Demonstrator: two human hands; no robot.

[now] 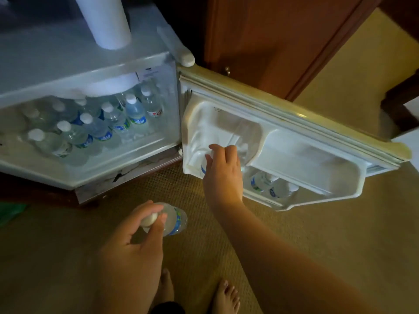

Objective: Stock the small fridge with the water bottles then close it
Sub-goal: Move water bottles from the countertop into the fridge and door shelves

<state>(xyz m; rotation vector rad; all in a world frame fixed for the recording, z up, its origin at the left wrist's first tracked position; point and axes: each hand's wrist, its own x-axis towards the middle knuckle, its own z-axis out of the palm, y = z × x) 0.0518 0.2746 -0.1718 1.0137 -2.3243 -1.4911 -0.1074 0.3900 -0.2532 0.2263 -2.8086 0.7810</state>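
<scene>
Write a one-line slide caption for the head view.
Right hand lowers a water bottle into the open fridge door shelf; left hand holds another bottle.

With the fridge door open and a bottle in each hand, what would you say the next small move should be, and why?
Probably lower the bottle in the right hand into the door shelf and let go: it hangs at the shelf's left end, beside two bottles already there. The left hand holds another bottle waiting.
</scene>
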